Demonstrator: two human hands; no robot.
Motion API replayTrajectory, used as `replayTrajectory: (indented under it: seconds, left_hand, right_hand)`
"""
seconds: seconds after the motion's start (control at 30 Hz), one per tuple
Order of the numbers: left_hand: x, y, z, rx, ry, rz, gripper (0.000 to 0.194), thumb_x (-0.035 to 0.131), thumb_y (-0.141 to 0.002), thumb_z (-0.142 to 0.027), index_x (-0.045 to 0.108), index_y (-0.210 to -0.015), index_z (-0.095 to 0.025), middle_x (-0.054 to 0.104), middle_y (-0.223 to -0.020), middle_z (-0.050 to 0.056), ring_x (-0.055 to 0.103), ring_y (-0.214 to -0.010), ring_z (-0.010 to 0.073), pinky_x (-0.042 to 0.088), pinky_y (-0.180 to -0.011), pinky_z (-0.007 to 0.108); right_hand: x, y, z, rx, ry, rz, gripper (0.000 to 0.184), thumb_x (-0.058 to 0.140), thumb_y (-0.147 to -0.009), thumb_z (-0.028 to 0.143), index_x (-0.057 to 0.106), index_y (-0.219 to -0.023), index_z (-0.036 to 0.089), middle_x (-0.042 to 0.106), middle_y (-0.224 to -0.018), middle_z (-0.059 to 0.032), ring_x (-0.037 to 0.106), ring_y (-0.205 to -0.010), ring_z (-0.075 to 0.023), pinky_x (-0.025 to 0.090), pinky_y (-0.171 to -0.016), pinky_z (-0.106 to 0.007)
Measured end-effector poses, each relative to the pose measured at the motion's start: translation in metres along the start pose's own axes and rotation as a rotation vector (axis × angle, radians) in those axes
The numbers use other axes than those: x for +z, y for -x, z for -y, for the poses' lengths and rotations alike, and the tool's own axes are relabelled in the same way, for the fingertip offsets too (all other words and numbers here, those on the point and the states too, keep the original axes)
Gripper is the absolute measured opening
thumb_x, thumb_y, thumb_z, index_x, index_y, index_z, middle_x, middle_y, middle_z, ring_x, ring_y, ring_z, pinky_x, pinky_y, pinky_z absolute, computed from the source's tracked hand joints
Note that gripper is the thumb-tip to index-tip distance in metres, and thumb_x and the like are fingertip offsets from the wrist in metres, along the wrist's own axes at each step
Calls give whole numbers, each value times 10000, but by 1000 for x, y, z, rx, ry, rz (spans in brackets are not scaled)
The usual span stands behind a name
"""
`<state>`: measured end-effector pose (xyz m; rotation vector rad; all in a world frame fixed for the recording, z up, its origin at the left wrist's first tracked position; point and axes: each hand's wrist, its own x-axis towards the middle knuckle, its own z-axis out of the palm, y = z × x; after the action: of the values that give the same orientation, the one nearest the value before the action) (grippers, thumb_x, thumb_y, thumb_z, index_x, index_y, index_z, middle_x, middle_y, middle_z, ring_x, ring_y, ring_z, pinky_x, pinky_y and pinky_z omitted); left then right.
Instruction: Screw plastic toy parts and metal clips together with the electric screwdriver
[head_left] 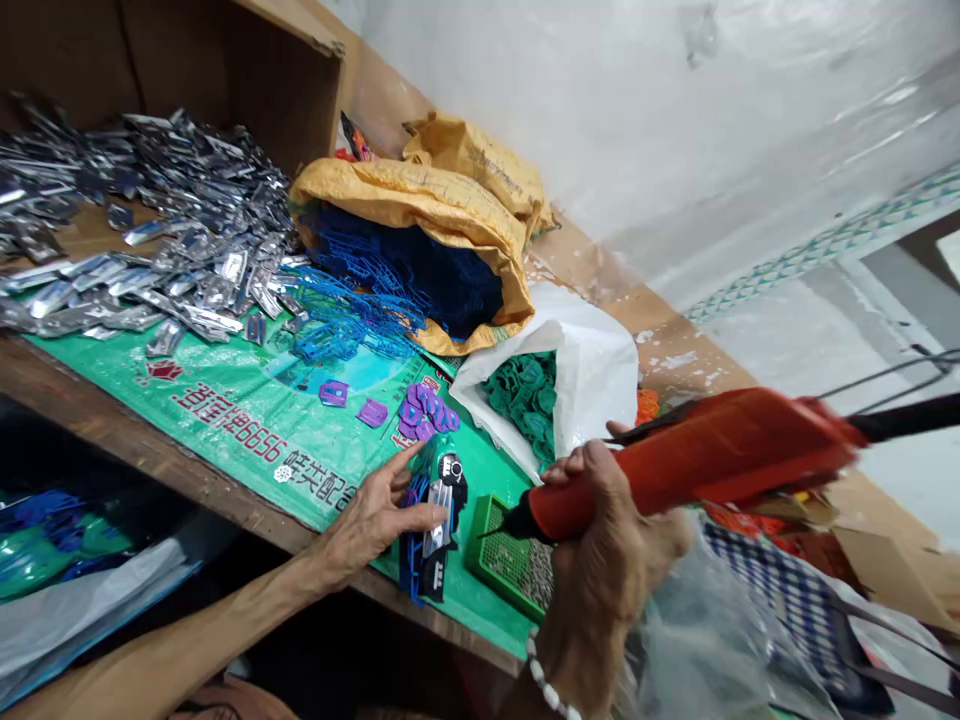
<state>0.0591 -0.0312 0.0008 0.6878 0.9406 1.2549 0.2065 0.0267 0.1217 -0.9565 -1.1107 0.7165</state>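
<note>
My left hand (375,515) is closed on a plastic assembly (439,530) in black, green and blue, holding it at the bench's front edge. Its thumb presses on a shiny silver plate along the top. My right hand (600,540) grips a red electric screwdriver (697,455) with a black cord. The driver's thin tip points down to the left, over a green basket (480,565) of small grey pieces that look like screws. Several purple plastic pieces (426,410) lie just beyond my left hand.
Silver metal plates (195,270) are heaped at the left. Blue plastic strips (345,310) spill from a yellow woven sack (420,185). Beside it, a white bag (596,350) holds green pieces (525,395). Clear plastic bags (712,620) are at the right, below a pale wall (637,120).
</note>
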Motion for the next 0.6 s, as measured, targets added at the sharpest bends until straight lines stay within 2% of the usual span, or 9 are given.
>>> replayTrajectory:
  seconds: [0.07, 0.13, 0.23, 0.3, 0.37, 0.47, 0.53, 0.57, 0.6]
  left_hand:
    - [-5, 4, -4, 35, 100, -32, 976, 839, -664, -301, 430, -1548, -237, 686, -1347, 96, 600, -1285, 320, 433, -1095, 432]
    - [-13, 6, -12, 48, 277, -8, 856, 788, -641, -221, 545, -1461, -234, 727, -1256, 61, 650, -1181, 285, 482, -997, 364]
    - [-27, 7, -28, 31, 470, 80, 682, 652, -641, -291, 660, -1312, -169, 769, -1108, 81, 713, -972, 286, 537, -781, 343]
    - [-39, 6, -38, 3, 516, 125, 692, 557, -634, -374, 676, -1267, -120, 771, -1080, 126, 726, -882, 309, 539, -691, 366]
    - [-50, 5, -45, -44, 596, 210, 745, 516, -616, -400, 657, -1283, -100, 764, -1109, 153, 728, -834, 313, 532, -656, 370]
    - [-66, 4, -46, -112, 709, 342, 803, 521, -615, -401, 604, -1352, -93, 757, -1142, 169, 730, -805, 301, 524, -646, 353]
    - [-73, 2, -41, -121, 727, 367, 802, 527, -640, -408, 585, -1375, -90, 756, -1144, 177, 733, -815, 303, 523, -633, 342]
    - [-75, 1, -38, -115, 724, 358, 790, 530, -655, -407, 585, -1377, -92, 755, -1147, 177, 735, -826, 307, 528, -633, 343]
    - [-77, 0, -35, -102, 714, 336, 772, 532, -667, -401, 589, -1374, -97, 755, -1152, 176, 737, -842, 312, 538, -639, 350]
  right_hand:
    - [0, -1, -10, 37, 100, -10, 565, 877, -662, 323, 658, -1166, 194, 654, -708, 46, 619, -572, -152, 519, -603, -311]
    - [0, 0, -17, 52, 216, -13, 604, 873, -668, 408, 656, -1190, 196, 700, -833, 4, 678, -695, -193, 549, -754, -386]
    - [1, 0, -22, 27, 357, 22, 611, 841, -687, 519, 667, -1168, 187, 737, -1024, -74, 695, -959, -272, 519, -948, -462]
    - [3, -2, -23, -5, 365, 58, 678, 815, -719, 528, 627, -1276, 190, 729, -1125, -100, 675, -1065, -293, 504, -1001, -480]
    - [7, -3, -22, -32, 332, 71, 829, 796, -751, 499, 483, -1466, 222, 683, -1263, -120, 660, -1140, -307, 492, -1035, -508]
    - [12, 10, -22, -212, 357, -37, 966, 827, -738, 430, 350, -1563, 272, 543, -1464, -141, 554, -1321, -327, 455, -1093, -517]
    - [15, 31, -25, -348, 394, -127, 820, 834, -749, 385, 477, -1480, 282, 580, -1413, -122, 574, -1288, -305, 479, -1060, -474]
    - [16, 44, -28, -353, 406, -136, 648, 815, -781, 378, 581, -1376, 275, 660, -1277, -103, 649, -1146, -280, 515, -991, -442]
    - [19, 58, -31, -316, 444, -90, 431, 789, -816, 384, 686, -1213, 254, 728, -1070, -75, 699, -947, -247, 541, -909, -404]
